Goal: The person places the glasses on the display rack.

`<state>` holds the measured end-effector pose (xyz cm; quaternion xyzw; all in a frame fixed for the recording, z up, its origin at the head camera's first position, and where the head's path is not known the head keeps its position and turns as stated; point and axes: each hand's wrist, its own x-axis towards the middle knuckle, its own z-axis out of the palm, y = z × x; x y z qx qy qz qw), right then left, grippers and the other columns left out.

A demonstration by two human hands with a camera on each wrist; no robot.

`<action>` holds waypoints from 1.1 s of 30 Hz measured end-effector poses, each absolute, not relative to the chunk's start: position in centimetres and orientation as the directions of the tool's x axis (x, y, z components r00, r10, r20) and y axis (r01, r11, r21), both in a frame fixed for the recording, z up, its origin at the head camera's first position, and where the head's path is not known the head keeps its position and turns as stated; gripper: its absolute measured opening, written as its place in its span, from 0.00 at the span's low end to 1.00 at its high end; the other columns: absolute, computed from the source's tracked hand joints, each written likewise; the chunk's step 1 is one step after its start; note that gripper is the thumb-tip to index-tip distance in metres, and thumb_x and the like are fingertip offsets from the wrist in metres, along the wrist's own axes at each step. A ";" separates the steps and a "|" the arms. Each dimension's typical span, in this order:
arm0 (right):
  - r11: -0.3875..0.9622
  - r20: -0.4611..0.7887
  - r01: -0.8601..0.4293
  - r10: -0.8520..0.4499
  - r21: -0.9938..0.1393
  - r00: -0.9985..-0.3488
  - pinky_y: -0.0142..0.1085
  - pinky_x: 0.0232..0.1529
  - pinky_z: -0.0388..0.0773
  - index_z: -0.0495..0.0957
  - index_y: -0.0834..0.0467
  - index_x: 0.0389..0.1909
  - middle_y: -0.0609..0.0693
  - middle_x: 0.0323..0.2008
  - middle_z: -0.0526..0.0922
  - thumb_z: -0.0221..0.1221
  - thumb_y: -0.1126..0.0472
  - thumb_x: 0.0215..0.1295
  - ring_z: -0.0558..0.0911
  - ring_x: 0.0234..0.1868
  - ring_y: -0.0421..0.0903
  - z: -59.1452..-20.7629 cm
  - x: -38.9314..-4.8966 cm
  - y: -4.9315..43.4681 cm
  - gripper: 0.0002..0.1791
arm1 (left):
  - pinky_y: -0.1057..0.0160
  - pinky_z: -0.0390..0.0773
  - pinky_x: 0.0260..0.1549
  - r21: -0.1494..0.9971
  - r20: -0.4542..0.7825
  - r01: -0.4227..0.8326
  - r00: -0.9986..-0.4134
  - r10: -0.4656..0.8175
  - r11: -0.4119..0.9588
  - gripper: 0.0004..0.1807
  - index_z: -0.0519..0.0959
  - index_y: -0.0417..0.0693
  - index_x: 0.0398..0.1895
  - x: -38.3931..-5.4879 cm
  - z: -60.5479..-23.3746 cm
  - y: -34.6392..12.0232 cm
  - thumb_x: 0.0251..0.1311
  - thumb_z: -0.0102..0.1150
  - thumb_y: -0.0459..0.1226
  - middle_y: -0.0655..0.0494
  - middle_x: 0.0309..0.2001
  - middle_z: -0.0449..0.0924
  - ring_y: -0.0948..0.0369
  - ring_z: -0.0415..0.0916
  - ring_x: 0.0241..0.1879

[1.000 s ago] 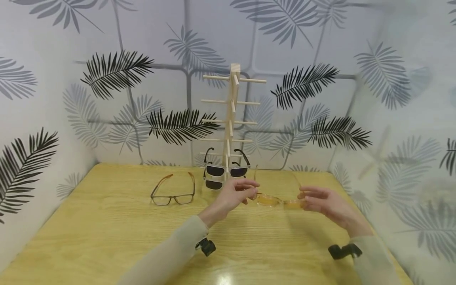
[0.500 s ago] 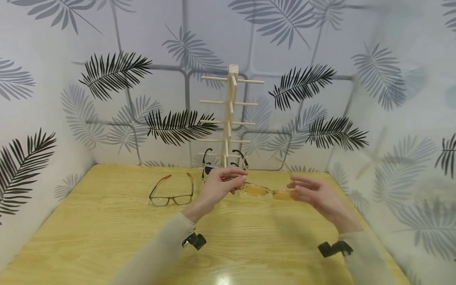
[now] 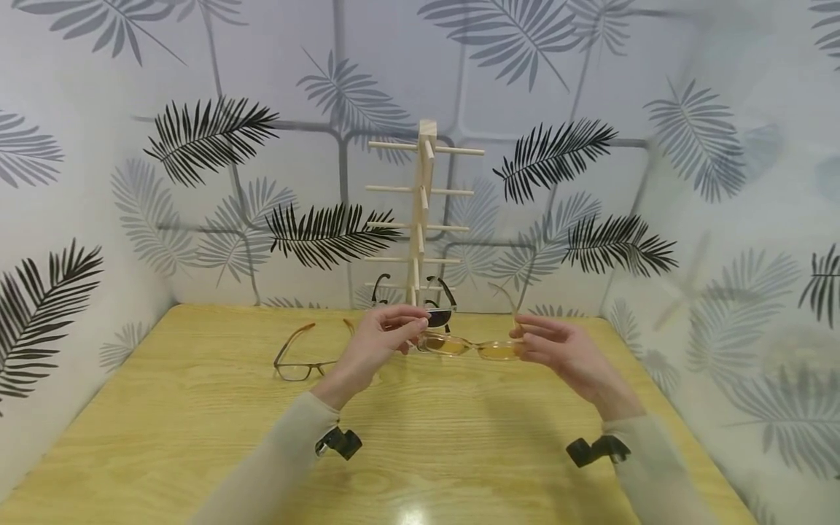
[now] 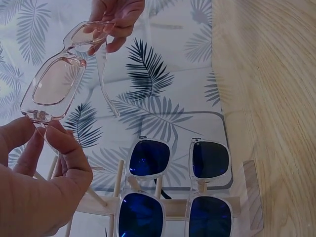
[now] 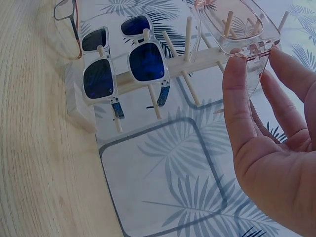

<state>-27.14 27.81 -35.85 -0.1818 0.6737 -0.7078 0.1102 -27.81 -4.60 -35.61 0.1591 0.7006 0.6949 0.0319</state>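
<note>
A pair of clear-framed glasses with pale yellow lenses [image 3: 500,351] hangs above the table, temples pointing away. My left hand [image 3: 370,343] pinches its left hinge corner, while the right hand [image 3: 564,356] pinches the right corner. In the left wrist view the lenses of these glasses [image 4: 58,81] look pinkish, with one temple unfolded. Behind them, a wooden glasses stand [image 3: 426,164] rises with several pegs on each side. Two pairs of dark-lensed sunglasses [image 5: 98,80] sit one above the other on its lowest pegs; my left hand partly hides them in the head view.
A pair of dark-framed eyeglasses with orange-brown temples [image 3: 294,372] lies on the wooden table [image 3: 420,452], left of the stand and partly behind my left hand. Leaf-patterned walls [image 3: 545,95] close in the back and both sides.
Both hands have carried the clear-framed glasses left and slightly up, bringing them in front of the stand. The left hand now covers part of the sunglasses and the eyeglasses.
</note>
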 end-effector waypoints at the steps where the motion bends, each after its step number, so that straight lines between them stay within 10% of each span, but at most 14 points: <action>1: -0.066 0.106 -0.087 -0.399 -0.994 -0.911 0.35 0.55 0.79 0.74 0.55 0.62 0.47 0.51 0.82 0.56 0.67 0.70 0.84 0.50 0.42 -35.8 -27.2 27.7 0.20 | 0.64 0.79 0.33 0.983 0.184 0.184 -0.948 0.261 -0.024 0.15 0.82 0.42 0.52 -27.8 -35.7 -4.7 0.65 0.62 0.38 0.54 0.40 0.85 0.62 0.78 0.32; 14: -0.140 0.068 -0.017 -0.369 -0.990 -0.927 0.34 0.56 0.78 0.63 0.63 0.70 0.48 0.51 0.80 0.55 0.67 0.71 0.81 0.55 0.42 -34.7 -27.5 25.3 0.27 | 0.69 0.72 0.27 0.925 0.320 0.273 -0.935 0.153 -0.264 0.15 0.79 0.35 0.53 -28.2 -35.8 -5.5 0.67 0.59 0.35 0.61 0.31 0.83 0.65 0.69 0.26; 19: -0.181 0.055 0.015 -0.374 -0.983 -0.926 0.34 0.56 0.79 0.55 0.67 0.73 0.48 0.50 0.82 0.55 0.67 0.72 0.82 0.52 0.41 -34.3 -28.1 24.1 0.32 | 0.69 0.70 0.27 0.901 0.351 0.295 -0.926 0.137 -0.317 0.08 0.84 0.49 0.45 -28.5 -35.8 -6.3 0.67 0.59 0.36 0.62 0.32 0.84 0.65 0.69 0.27; 33: -0.279 0.032 0.063 -0.323 -0.958 -0.946 0.33 0.50 0.79 0.70 0.57 0.64 0.46 0.45 0.84 0.55 0.64 0.72 0.82 0.41 0.40 -33.3 -29.8 21.2 0.21 | 0.72 0.73 0.26 0.907 0.229 0.175 -0.969 0.098 -0.383 0.11 0.81 0.42 0.48 -30.0 -35.4 -7.9 0.67 0.59 0.37 0.62 0.34 0.86 0.67 0.74 0.28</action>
